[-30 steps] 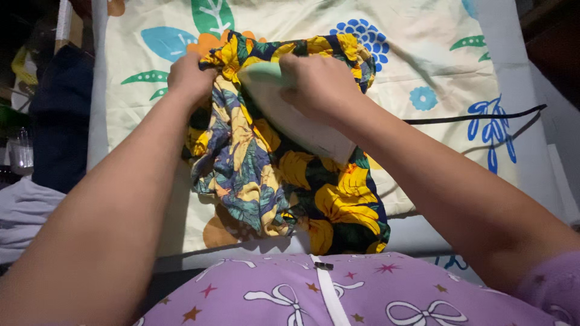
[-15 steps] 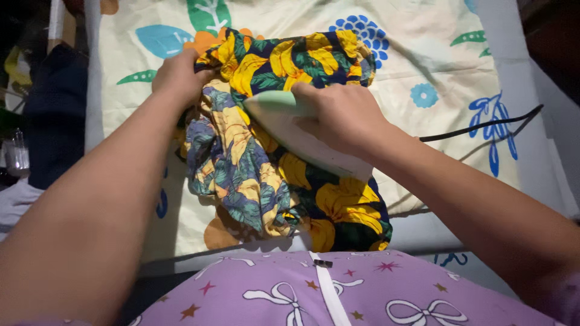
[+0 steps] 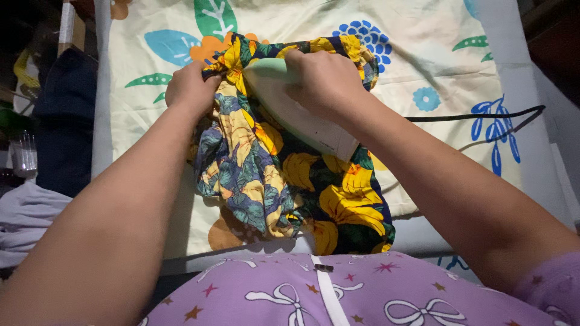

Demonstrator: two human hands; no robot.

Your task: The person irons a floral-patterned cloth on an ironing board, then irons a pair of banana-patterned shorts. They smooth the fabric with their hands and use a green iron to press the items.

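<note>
The right hand [image 3: 323, 78] was wrapped tight around the handle of a pale green and white iron [image 3: 296, 111], and the iron sat on top of a flowery cloth [image 3: 272, 181] with big yellow blooms on dark blue. The left hand [image 3: 190, 87] was closed on the far edge of that cloth, just beside the tip of the iron, pinching the cloth in a bunch. The two hands were close together but not touching. The cloth lay crumpled on a cream cover [image 3: 423, 54] printed with blue flowers and green leaves (it was spread over the counter). A thin black cord [image 3: 483, 115] ran across the cover on the right side. A dark blue bundle [image 3: 63, 121] sat off to the left, and a clear container [image 3: 24, 151] showed near it, but what was inside could not be told. The person wore a purple top [image 3: 338, 293] with white bows and small stars.
</note>
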